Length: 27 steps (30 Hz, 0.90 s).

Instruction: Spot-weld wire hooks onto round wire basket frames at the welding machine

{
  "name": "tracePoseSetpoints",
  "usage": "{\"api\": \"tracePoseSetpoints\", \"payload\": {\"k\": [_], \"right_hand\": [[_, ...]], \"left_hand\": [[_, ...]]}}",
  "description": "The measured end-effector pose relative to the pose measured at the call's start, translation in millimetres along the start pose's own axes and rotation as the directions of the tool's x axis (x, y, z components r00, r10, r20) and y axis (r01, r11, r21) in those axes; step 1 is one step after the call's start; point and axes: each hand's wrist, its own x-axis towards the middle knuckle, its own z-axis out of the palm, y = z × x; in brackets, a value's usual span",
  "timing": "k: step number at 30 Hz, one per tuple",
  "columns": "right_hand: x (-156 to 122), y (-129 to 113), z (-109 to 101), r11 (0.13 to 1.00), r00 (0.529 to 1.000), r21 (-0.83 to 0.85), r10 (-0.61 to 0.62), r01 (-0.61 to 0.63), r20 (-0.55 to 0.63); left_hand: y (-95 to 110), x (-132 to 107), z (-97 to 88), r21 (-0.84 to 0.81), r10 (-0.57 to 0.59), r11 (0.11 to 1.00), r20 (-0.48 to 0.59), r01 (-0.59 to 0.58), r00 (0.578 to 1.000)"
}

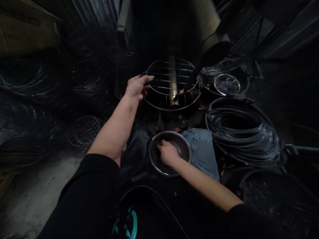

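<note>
left hand [138, 87] on a round wire rack [161, 81], right hand [168, 153] inside a shiny metal bowl [181, 150]

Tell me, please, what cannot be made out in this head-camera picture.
Head view: what the right hand touches in the metal bowl, hidden by the hand itself and shadow.
Head view: the turquoise item, cut off by the bottom edge.
Head view: the far-left wire-like bundles, lost in blur and darkness.

left sleeve [96, 186]: was plain black, loose, hem ended round the elbow | right sleeve [243, 214]: was also black, hem showed, rest sank into shadow | left hand [138, 87]: was bare | left forearm [114, 124]: bare up to hem | right hand [167, 153]: was bare, fingertips too dim to read | right forearm [206, 184]: bare up to hem
</note>
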Motion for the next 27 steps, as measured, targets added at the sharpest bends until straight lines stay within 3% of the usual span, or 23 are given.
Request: {"api": "tracePoseSetpoints", "payload": {"k": [8, 19, 23, 25, 27], "right_hand": [[7, -2, -1, 1.000, 0.999, 0.017, -0.025, 0.024, 0.031], [-2, 14, 2, 0.944, 0.992, 0.325, -0.096, 0.063, 0.085], [-7, 12, 0, 0.878, 0.984, 0.458, -0.174, 0.137, 0.040], [-12, 12, -11, 0.847, 0.978, 0.502, -0.209, 0.175, 0.011], [-18, 14, -32, 0.766, 0.969, 0.595, -0.221, 0.244, -0.114]], "left_hand": [[-1, -1, -2.3, 0.040, 0.027, 0.999, 0.051, -0.029, 0.998], [-3, -3, -6.6, -0.006, 0.009, 1.000, 0.027, -0.009, 1.000], [-1, -4, -6.0, 0.003, 0.017, 1.000, 0.029, -0.017, 0.999], [1, -5, -6.1, 0.002, 0.031, 1.000, 0.037, -0.031, 0.999], [3, -10, -6.2, -0.004, 0.042, 0.999, 0.045, -0.042, 0.998]]}}
